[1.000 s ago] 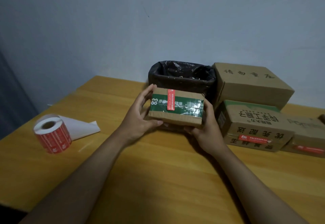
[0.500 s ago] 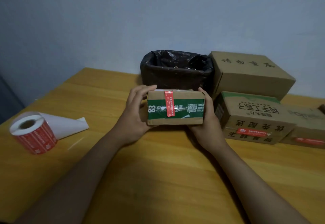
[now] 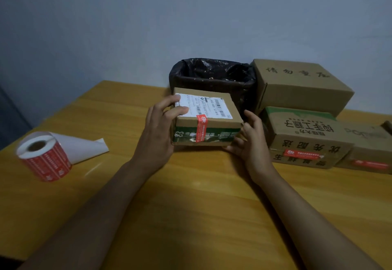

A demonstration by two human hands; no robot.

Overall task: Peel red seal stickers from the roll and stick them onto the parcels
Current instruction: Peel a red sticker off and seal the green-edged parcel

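A: Where is the parcel [image 3: 206, 119] sitting against the fingers?

B: The left hand [image 3: 158, 129] is gripping its left end, thumb and fingers [image 3: 169, 102] curling over the top onto the white label [image 3: 203, 105]. The right hand [image 3: 249, 140] is cupping the lower right corner, fingers bent under and beside it. So both are holding the parcel, which is resting on or just above the desk [image 3: 191, 206], mid-desk.

A: And the room around it?

B: At 12 o'clock the black-lined bin [image 3: 212, 76] is standing just behind. At 3 o'clock stacked boxes [image 3: 303, 125] are crowding near the right hand. Toward 6 o'clock bare desk is running to the near edge. At 9 o'clock, well apart, the roll [image 3: 45, 157] is lying by the left edge, its white backing trailing behind.

A: Which way is it lying?

B: Long axis running 9 to 3, top up, green-banded face toward the person. The red sticker [image 3: 201, 128] is folding over the front top edge, running 12 to 6.
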